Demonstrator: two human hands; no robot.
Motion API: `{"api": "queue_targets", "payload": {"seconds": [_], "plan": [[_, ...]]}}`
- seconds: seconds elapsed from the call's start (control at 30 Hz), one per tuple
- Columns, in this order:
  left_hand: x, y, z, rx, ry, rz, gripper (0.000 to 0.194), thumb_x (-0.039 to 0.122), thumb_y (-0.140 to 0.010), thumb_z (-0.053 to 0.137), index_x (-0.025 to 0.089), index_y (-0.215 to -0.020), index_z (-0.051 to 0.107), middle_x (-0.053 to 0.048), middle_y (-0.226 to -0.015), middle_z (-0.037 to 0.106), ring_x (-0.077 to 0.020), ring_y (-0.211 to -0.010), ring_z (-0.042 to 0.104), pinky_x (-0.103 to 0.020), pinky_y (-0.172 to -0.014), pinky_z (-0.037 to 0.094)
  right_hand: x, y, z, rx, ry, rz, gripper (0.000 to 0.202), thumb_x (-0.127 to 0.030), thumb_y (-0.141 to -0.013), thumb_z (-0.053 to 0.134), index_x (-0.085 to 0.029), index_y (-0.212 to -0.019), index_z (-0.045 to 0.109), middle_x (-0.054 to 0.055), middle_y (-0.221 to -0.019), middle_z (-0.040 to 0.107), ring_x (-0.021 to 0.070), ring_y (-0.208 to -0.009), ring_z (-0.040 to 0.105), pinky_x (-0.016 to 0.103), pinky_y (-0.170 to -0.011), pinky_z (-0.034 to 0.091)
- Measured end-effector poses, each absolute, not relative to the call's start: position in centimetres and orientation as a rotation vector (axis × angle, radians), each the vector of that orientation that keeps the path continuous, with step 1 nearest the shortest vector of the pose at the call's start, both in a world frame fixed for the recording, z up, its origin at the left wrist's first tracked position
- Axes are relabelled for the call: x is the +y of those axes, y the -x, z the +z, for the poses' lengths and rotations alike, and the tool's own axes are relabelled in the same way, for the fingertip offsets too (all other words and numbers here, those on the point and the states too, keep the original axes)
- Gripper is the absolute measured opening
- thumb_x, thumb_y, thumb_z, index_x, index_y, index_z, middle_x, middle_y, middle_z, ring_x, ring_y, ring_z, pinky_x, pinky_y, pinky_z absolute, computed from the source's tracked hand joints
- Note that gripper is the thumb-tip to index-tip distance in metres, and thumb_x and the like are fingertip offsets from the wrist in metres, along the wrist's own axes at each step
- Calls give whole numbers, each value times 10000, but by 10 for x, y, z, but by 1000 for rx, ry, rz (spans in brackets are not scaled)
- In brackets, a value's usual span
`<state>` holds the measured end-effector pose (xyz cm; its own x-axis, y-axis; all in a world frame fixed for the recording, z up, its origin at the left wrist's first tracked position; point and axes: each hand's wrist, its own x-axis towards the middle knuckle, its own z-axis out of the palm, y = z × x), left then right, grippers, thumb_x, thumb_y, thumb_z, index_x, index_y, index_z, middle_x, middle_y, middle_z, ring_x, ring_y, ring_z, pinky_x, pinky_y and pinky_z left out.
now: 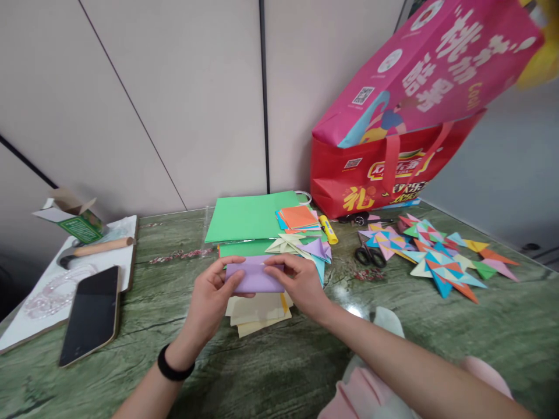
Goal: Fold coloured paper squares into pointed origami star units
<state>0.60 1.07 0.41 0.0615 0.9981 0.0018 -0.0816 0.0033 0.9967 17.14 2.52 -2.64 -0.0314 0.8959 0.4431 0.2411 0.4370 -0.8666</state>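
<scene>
Between my two hands is a purple folded paper [257, 278], a wide rectangle held up over the table. My left hand [217, 283] pinches its left end, thumb in front and fingers behind. At the right end, the thumb and fingers of my right hand [299, 282] close on its upper edge. Just below lie several cream paper sheets [255, 317]. Beyond the hands are folded pale-green and purple pieces [301, 245], a stack of small square papers topped with orange [299, 217], and large green sheets [251, 215].
A yellow glue stick [328, 230] and black scissors [369, 256] lie right of the papers. Multicoloured paper stars [441, 256] spread farther right, before a red gift bag [349, 180] and pink bag [419, 70]. At left are a phone [91, 314], a wooden-handled tool [102, 247] and a green box [78, 224].
</scene>
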Motion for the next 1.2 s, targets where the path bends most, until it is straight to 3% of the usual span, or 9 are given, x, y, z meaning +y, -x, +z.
{"api": "queue_targets", "payload": {"seconds": [0.37,1.2], "plan": [[10,-5,4,1101,-1167,1203,257,234,-718,662,146,-944,580,34,-642,632,-106,-550,594,-265,-532,583,25,-171,-27,-1481,1042,801,143,-239,-740,631,-174,-859,676,47,-802,697,153,-661,604,247,-581,459],[12,-6,2,1129,-1169,1201,210,228,-714,662,153,-894,585,52,-606,622,-99,-525,597,-247,-511,584,26,-171,-28,-1504,1041,766,77,-212,-735,639,-185,-785,692,35,-764,704,151,-639,599,245,-578,442]]}}
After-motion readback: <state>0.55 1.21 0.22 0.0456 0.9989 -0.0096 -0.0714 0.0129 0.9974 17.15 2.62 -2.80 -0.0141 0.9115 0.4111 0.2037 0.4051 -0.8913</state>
